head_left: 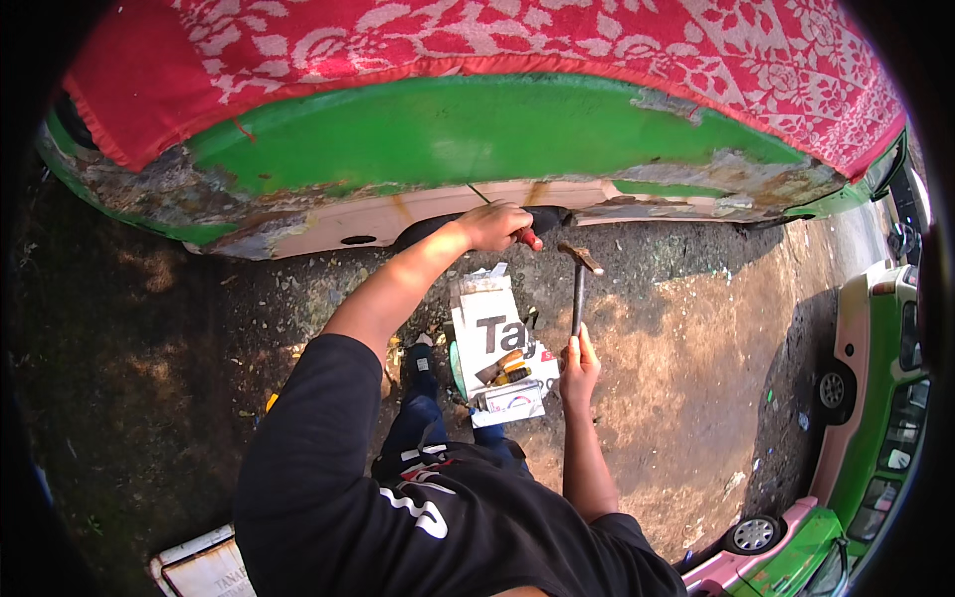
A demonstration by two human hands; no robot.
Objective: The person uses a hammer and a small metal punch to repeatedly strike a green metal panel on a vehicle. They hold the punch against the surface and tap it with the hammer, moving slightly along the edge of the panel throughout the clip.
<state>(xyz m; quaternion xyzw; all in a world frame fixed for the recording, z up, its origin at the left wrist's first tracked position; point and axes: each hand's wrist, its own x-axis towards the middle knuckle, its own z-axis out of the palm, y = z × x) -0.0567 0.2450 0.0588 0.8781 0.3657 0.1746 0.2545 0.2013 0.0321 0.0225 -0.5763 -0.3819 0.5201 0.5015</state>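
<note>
My left hand [492, 227] grips a red-handled tool [529, 239], its thin shaft reaching to the lower body of a green and pink car [458, 129]. The car's paint is broken by grey and rusty patches. My right hand [579, 363] holds a hammer [579, 261] upright by its dark handle, its head a little right of the red handle. Below, a printed white sheet [482, 308] lies by my feet with a putty knife [494, 365], a yellow-handled tool [512, 376] and a white rectangular item [507, 401] on it.
A red patterned cloth [477, 30] drapes over the upper car. More green and pink cars [880, 428] stand at the right on dirt ground [706, 348]. A worn white panel [194, 557] lies at the lower left.
</note>
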